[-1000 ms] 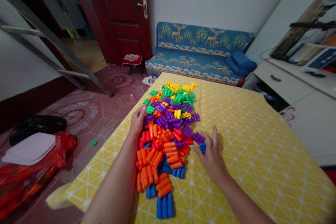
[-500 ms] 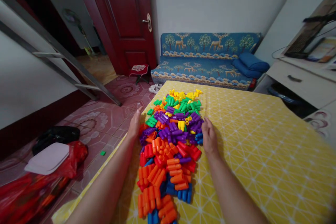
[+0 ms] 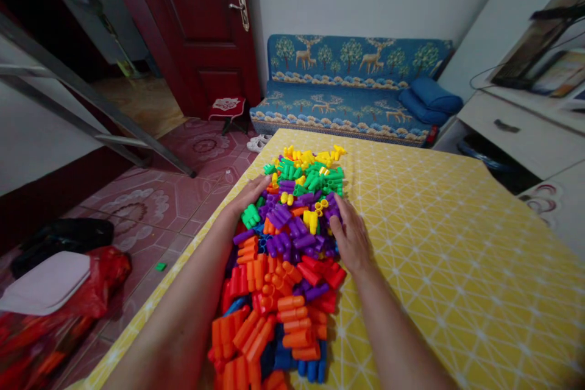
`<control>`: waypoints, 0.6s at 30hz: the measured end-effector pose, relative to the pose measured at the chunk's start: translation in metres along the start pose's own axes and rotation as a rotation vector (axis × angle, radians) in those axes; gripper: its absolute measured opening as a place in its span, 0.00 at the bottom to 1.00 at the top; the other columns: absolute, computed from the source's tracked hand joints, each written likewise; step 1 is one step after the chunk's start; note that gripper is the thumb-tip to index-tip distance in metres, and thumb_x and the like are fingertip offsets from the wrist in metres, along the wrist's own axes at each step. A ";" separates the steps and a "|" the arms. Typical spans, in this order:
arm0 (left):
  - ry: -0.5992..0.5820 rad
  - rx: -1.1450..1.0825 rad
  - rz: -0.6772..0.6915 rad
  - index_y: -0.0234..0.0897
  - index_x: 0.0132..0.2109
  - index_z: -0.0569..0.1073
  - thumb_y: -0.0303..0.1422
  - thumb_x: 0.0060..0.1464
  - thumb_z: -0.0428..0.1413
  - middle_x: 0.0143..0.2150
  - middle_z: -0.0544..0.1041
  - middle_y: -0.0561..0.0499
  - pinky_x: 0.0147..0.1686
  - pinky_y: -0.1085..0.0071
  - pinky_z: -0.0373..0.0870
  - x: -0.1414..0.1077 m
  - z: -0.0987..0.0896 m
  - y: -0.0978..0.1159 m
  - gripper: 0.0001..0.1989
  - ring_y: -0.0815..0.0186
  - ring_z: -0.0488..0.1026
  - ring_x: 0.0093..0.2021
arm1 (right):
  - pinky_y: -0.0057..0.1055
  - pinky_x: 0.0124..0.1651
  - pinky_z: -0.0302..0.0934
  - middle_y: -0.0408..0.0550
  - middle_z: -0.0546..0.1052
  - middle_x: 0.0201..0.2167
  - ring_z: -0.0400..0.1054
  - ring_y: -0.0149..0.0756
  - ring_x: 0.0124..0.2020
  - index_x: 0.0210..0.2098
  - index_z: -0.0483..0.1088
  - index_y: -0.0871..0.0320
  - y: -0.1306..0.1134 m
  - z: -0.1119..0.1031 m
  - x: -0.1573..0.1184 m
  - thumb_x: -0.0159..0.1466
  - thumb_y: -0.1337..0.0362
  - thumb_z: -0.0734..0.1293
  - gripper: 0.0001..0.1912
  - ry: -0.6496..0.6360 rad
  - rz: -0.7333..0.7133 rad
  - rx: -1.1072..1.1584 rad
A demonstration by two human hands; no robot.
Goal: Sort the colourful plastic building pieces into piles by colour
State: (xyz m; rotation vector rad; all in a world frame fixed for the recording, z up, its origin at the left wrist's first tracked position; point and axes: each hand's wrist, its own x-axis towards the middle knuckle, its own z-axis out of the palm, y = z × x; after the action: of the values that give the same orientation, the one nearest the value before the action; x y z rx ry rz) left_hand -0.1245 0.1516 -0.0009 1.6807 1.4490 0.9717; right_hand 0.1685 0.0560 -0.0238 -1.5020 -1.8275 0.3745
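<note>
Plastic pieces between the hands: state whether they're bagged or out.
Out: the plastic pieces lie heaped directly on the yellow tablecloth, unbagged.

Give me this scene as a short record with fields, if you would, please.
Left hand: open, at the left edge of the block pile
Right hand: open, at the pile's right edge
Pile colours, far to near: mainly yellow, green, purple, then mixed red, orange and blue
Surface: tablecloth, yellow with white lines
Floor: a green block
Background: blue sofa, red door

Blocks (image 3: 304,240) at centre are orange, red, purple, blue, green and yellow. Cloth (image 3: 434,256) at right is yellow, white-lined. Sofa (image 3: 292,96) at top is blue, deer-printed.
</note>
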 end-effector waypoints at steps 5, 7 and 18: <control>-0.025 0.016 0.046 0.40 0.62 0.70 0.62 0.53 0.48 0.66 0.67 0.46 0.67 0.58 0.53 -0.009 0.030 0.036 0.39 0.51 0.62 0.67 | 0.50 0.67 0.51 0.51 0.64 0.65 0.57 0.46 0.65 0.67 0.57 0.52 -0.008 -0.004 0.003 0.67 0.44 0.57 0.33 0.040 -0.014 0.095; 0.008 0.101 0.004 0.43 0.62 0.70 0.61 0.54 0.49 0.66 0.66 0.47 0.66 0.57 0.55 -0.010 0.043 0.051 0.38 0.50 0.62 0.66 | 0.48 0.67 0.51 0.53 0.63 0.65 0.57 0.45 0.66 0.67 0.56 0.54 -0.008 -0.006 0.003 0.67 0.44 0.57 0.35 0.072 -0.001 0.206; -0.086 0.216 -0.022 0.45 0.62 0.70 0.62 0.49 0.53 0.62 0.72 0.45 0.59 0.54 0.65 -0.023 0.113 0.128 0.39 0.45 0.69 0.61 | 0.44 0.60 0.62 0.52 0.68 0.62 0.63 0.44 0.62 0.61 0.63 0.53 0.016 -0.024 0.015 0.62 0.42 0.60 0.34 0.279 0.232 0.787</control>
State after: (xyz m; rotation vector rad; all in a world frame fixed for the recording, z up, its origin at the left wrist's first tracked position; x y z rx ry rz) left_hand 0.0319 0.1086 0.0557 1.8325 1.5560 0.7426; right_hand 0.1956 0.0692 -0.0119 -1.1212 -1.0849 0.8351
